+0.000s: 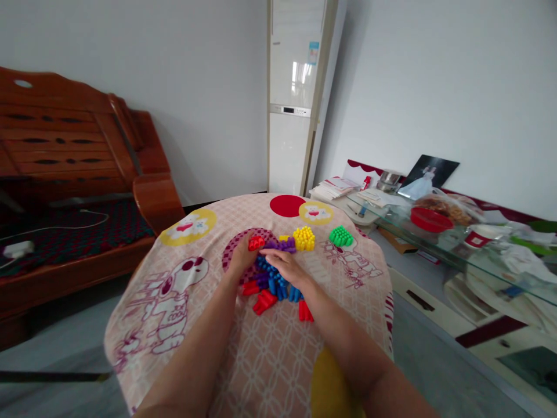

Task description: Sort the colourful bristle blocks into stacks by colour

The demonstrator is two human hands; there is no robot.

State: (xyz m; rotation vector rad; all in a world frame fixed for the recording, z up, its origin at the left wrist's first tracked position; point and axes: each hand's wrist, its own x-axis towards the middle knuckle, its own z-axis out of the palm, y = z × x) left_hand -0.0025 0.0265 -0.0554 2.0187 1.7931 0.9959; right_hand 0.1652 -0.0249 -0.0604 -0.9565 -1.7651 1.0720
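Note:
At the middle of the cloth-covered round table (265,348), my left hand (242,255) is curled around a cluster of red plastic pieces (256,242). My right hand (285,266) reaches in with its fingers stretched out flat, above a pile of blue plastic pieces (277,285). Purple plastic pieces (282,246) lie just beyond its fingers. Closer to me are loose red plastic pieces (264,302), and more red ones are partly hidden by my right forearm. The pieces are too small to make out their exact shape.
Grouped yellow plastic pieces (304,238) and green plastic pieces (341,236) stand toward the table's far right. To the right is a glass-topped cabinet (435,255) with a red bowl (430,220) and papers. A wooden bench (65,151) stands at left, a tall white appliance (289,139) behind.

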